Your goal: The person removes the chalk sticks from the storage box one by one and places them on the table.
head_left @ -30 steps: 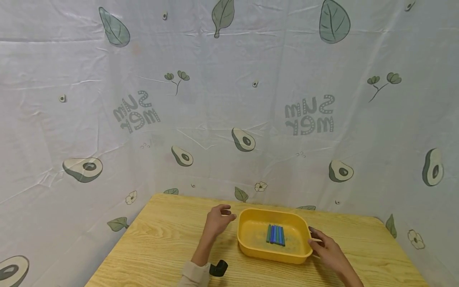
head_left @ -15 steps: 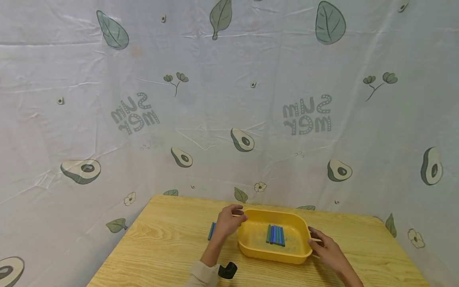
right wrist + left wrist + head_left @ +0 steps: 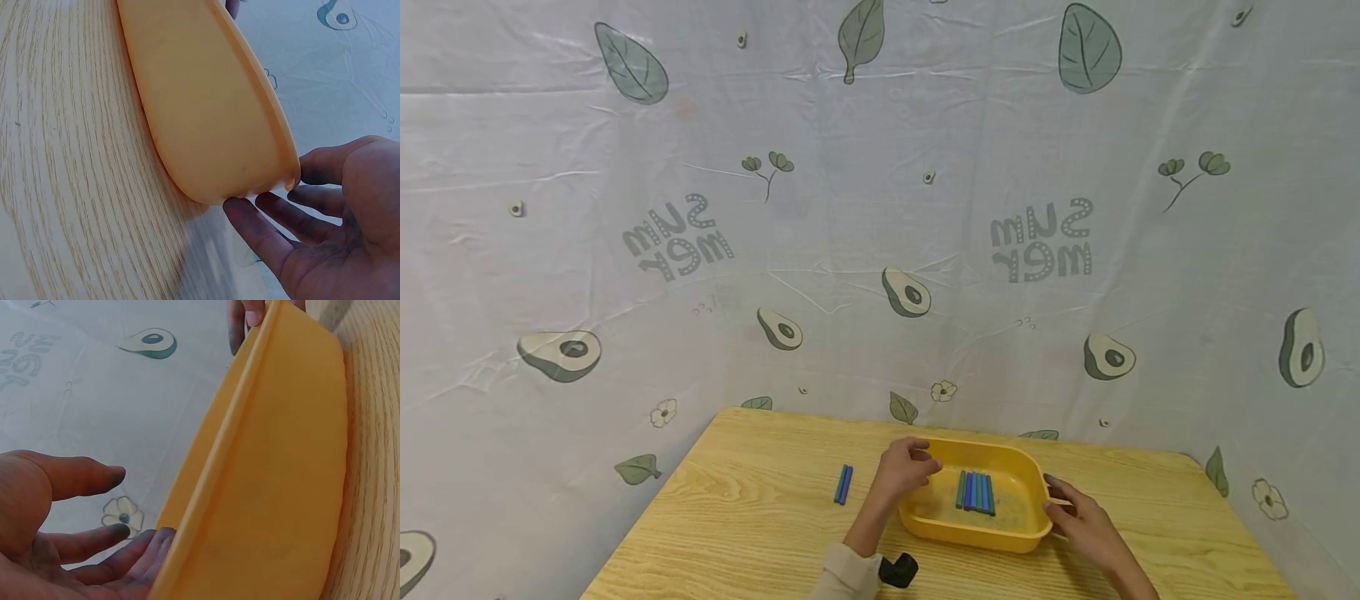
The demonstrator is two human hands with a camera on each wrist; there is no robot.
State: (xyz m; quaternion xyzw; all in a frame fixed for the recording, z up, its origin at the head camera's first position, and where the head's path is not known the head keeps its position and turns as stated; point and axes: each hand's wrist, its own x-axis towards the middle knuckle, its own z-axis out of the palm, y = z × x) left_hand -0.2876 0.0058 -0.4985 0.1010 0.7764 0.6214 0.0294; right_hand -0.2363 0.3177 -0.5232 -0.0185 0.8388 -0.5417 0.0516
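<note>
A yellow plastic basin [image 3: 966,533] stands on the table, with several blue and green chalk-like sticks [image 3: 975,492] lying side by side inside. My left hand [image 3: 904,468] is over the basin's left end, its fingers loosely bent and holding nothing. In the left wrist view, that hand [image 3: 69,525] has thumb and fingers apart, the lower fingers at the rim. My right hand [image 3: 1082,517] holds the basin's right end. Seen from the right wrist, the right hand [image 3: 337,219] has its thumb by the rim and fingertips under the end wall. Dark stains mark the fingers.
Two more sticks [image 3: 843,484], blue and green, lie together on the wooden table [image 3: 760,517] left of the basin. A patterned curtain [image 3: 850,208] hangs behind the table. A black wrist device [image 3: 898,570] sits at the left cuff.
My left hand has moved right, from beside the basin to over its left end, uncovering the two sticks on the table. The right hand and basin stay put.
</note>
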